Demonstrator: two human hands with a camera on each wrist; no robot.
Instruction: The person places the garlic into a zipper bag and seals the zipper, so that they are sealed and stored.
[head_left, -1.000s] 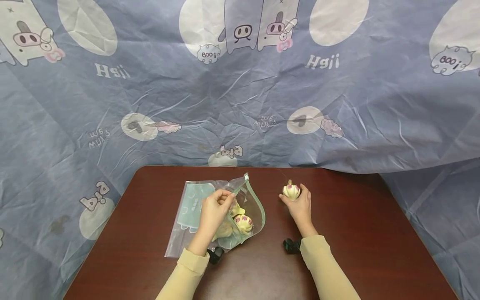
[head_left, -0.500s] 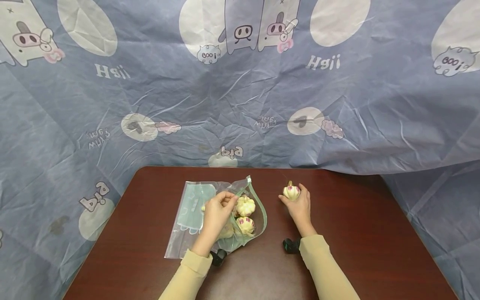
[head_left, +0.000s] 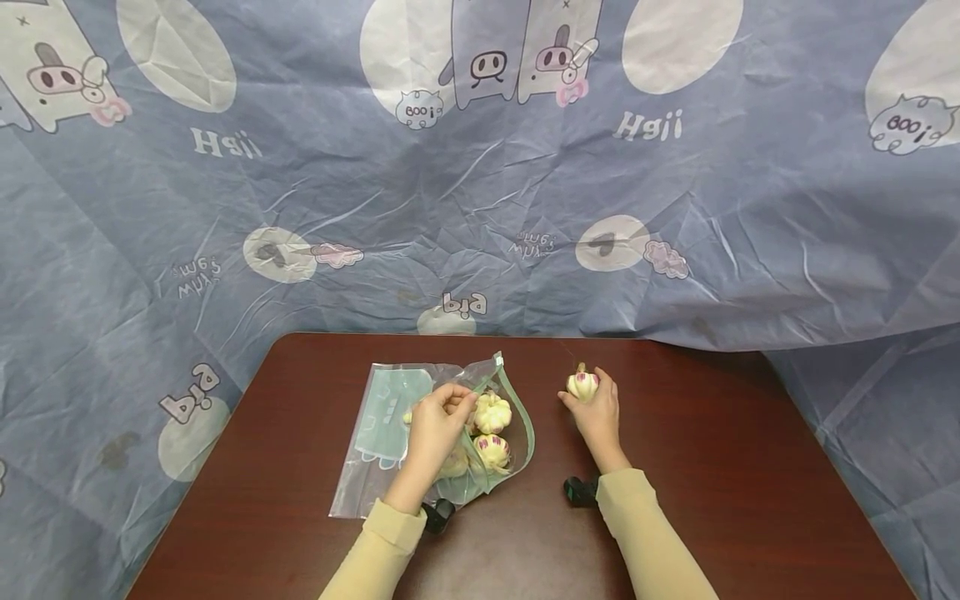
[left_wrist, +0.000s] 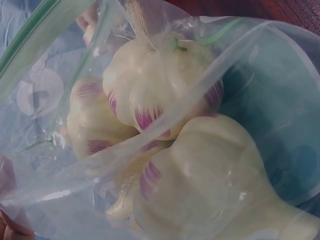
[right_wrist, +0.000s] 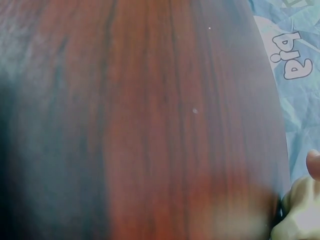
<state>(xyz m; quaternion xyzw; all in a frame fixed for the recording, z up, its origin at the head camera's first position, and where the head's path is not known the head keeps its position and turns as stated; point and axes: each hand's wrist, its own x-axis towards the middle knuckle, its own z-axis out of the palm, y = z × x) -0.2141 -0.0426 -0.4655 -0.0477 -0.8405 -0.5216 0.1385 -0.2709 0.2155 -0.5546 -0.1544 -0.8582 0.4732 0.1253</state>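
My left hand (head_left: 437, 421) pinches the green-edged rim of a clear zip bag (head_left: 348, 487), whose mouth gapes toward the right. Inside the bag lie several garlic bulbs, cream with purple streaks; one bulb (head_left: 492, 413) and another below it show in the opening. The left wrist view looks through the plastic at a large bulb (left_wrist: 200, 175) with others behind it. To the right of the bag, my right hand (head_left: 597, 414) grips a single garlic bulb (head_left: 582, 385) between thumb and fingers, its stem pointing away. Part of that bulb (right_wrist: 302, 212) shows at the right wrist view's corner.
The bag's left part has a pale blue printed panel (head_left: 393, 408). Everything rests on or over a dark red-brown table (head_left: 712, 467). Behind the table's far edge hangs a blue cartoon-print cloth (head_left: 480, 200), which also runs down both sides.
The left hand has shifted slightly right with the bag's rim, and the mouth now shows two bulbs more fully. The right hand has stayed almost still, still holding its garlic bulb.
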